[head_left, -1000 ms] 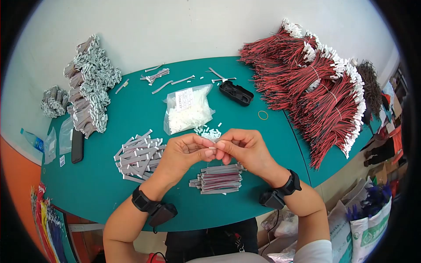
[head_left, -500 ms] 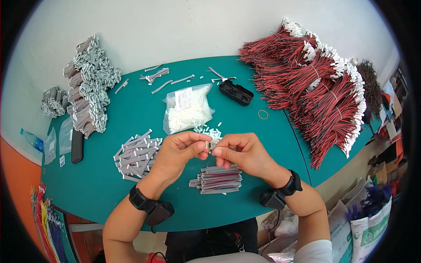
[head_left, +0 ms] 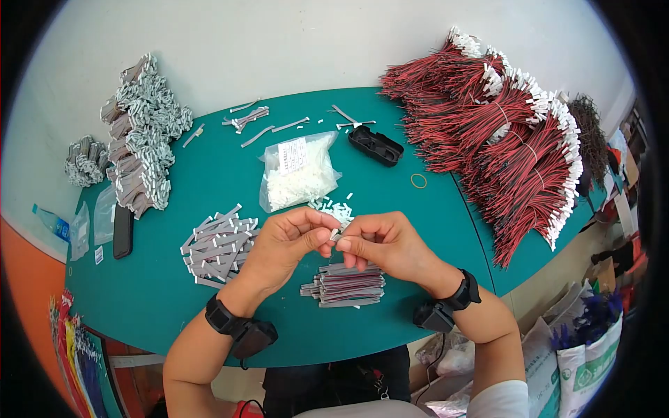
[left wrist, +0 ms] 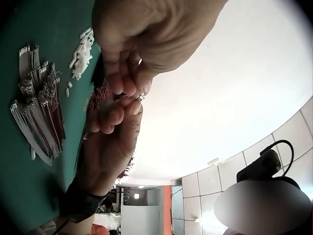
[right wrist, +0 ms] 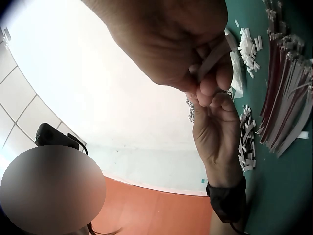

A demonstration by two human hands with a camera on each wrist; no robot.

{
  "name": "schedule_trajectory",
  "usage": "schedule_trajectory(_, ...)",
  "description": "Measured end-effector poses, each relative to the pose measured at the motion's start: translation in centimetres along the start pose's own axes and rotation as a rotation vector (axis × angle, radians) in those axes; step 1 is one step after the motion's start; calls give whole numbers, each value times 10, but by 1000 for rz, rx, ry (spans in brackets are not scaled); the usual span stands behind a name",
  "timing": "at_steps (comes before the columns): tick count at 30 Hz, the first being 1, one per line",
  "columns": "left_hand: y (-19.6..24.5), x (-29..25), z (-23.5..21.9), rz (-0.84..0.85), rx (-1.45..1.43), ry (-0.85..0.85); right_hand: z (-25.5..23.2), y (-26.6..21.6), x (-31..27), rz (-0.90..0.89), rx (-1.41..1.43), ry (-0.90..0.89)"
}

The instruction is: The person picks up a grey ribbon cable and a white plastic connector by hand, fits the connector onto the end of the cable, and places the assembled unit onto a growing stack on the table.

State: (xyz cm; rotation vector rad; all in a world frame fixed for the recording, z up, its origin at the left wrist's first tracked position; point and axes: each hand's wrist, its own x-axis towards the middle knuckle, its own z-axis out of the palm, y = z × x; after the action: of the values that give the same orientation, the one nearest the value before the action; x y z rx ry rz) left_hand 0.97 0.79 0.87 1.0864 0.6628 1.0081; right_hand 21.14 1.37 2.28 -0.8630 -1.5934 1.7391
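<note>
Ribbon cable [right wrist: 213, 59] | right hand [head_left: 395, 245], nearly closed: pinches it | left hand [head_left: 284, 245], likewise: connector [head_left: 335, 235] | table edge [head_left: 300, 362] well apart

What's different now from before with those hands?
The left hand pulled a little left, away from the right hand, then their fingertips came close again at a white piece. I can't tell if anything new was grabbed or let go. The bag and red wires stayed put.

A workshop, with heaped red-and-black wire bundles [head_left: 502, 139] and connectors [head_left: 334, 210].
</note>
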Motion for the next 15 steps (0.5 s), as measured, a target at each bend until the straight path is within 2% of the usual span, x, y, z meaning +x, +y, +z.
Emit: schedule_trajectory(15,0,-1,2,-8,-22,-15,1,1,0,-17,-25,21)
